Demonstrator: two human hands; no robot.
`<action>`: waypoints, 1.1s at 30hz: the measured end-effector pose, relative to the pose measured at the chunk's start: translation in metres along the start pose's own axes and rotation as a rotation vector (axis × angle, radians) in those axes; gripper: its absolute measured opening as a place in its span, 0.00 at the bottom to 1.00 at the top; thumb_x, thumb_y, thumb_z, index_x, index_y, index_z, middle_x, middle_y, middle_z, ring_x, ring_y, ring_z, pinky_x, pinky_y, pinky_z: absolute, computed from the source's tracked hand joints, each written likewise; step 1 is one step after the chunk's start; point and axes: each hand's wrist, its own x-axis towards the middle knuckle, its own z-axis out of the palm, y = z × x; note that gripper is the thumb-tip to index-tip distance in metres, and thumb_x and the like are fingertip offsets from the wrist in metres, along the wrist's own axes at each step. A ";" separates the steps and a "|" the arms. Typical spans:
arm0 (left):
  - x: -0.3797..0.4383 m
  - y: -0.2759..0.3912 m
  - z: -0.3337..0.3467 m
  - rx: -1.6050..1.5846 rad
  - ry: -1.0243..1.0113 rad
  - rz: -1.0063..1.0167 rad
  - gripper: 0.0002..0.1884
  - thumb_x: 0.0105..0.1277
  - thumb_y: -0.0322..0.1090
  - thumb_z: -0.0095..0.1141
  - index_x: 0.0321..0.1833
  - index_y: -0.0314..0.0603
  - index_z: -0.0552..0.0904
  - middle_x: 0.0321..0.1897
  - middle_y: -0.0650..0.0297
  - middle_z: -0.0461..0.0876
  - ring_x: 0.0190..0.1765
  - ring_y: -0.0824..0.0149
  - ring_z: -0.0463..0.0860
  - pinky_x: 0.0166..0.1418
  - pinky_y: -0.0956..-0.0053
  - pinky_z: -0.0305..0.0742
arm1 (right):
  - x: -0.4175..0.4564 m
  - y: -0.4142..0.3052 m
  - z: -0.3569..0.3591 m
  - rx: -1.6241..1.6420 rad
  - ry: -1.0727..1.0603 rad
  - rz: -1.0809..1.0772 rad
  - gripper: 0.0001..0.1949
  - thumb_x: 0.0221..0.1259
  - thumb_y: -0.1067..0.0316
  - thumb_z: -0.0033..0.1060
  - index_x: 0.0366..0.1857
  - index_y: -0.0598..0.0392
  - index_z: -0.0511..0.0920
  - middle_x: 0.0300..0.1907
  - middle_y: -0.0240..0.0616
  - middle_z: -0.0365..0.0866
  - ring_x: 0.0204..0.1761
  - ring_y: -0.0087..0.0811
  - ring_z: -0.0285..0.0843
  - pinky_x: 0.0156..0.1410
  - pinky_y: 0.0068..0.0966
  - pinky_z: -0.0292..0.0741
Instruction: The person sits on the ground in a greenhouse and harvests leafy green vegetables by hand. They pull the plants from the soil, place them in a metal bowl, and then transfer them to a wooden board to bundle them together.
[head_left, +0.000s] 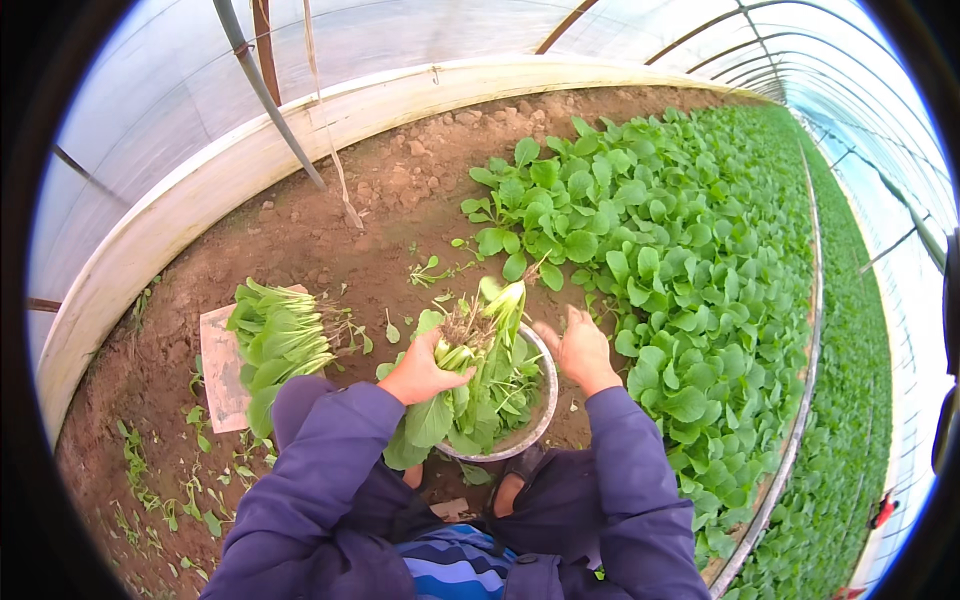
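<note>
A bunch of leafy greens (469, 352) with pale stems and brown roots is gripped in my left hand (424, 371), roots upward, over a round metal basin (553, 390). Loose leaves (517, 397) lie in the basin, partly hidden by the bunch. One plant (506, 300) leans at the bunch's right side, its root pointing up and right. My right hand (585, 349) is just beyond the basin's right rim, fingers apart, holding nothing. At the left, a pile of pulled greens (281, 345) lies on a worn flat board (223, 375), roots towards the right.
Dense rows of growing greens (697, 285) fill the right side, crossed by a narrow pale strip (814, 315). Scattered leaves (191, 495) lie on the soil at the lower left. A slanting pole (270, 97) and a hanging strip (337, 165) stand near the greenhouse's low side wall (187, 176).
</note>
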 end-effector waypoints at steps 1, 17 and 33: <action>0.001 0.000 -0.002 -0.032 -0.019 -0.001 0.32 0.55 0.25 0.70 0.63 0.30 0.70 0.54 0.61 0.80 0.53 0.71 0.79 0.60 0.72 0.74 | 0.004 -0.003 -0.003 0.292 0.120 -0.091 0.38 0.64 0.34 0.52 0.58 0.67 0.75 0.59 0.56 0.76 0.58 0.53 0.77 0.65 0.40 0.71; 0.007 0.007 -0.007 -0.386 -0.069 -0.021 0.29 0.56 0.28 0.72 0.60 0.32 0.73 0.50 0.61 0.82 0.50 0.71 0.81 0.57 0.72 0.76 | -0.018 -0.042 0.001 0.705 0.088 -0.313 0.16 0.67 0.70 0.59 0.54 0.68 0.77 0.37 0.42 0.84 0.36 0.29 0.82 0.42 0.24 0.78; 0.012 0.021 0.027 -0.673 0.046 -0.022 0.21 0.61 0.25 0.65 0.58 0.38 0.78 0.49 0.66 0.83 0.50 0.72 0.81 0.56 0.72 0.76 | -0.022 -0.086 0.028 1.005 0.245 -0.342 0.13 0.71 0.71 0.50 0.51 0.67 0.79 0.54 0.46 0.79 0.57 0.35 0.77 0.62 0.29 0.72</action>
